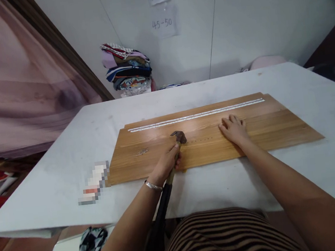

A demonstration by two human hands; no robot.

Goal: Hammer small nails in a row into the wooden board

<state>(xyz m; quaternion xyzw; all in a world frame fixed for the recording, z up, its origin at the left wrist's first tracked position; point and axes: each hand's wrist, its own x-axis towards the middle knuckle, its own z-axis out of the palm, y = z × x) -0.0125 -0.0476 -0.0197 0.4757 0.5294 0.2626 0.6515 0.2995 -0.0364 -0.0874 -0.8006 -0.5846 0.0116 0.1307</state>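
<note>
My left hand (168,160) is closed round the handle of a claw hammer (180,136), near its rusty metal head. The hammer's head is over a wooden board (278,124), and its black grip runs back toward my body. Farther right, my right hand (234,130) lies on the board with its fingers spread. Between the hands runs a row of small dark dots (200,140). A little pile of nails (142,151) rests on the board's left part. Two pale measuring strips (196,115) lie along the far side of the board.
The board lies on a white-covered table (68,152). A blurred-out object (95,183) is left of the board. Folded fabrics (128,67) are stacked by the wall, beyond the table. Patterned cloth (91,243) lies below the near left edge.
</note>
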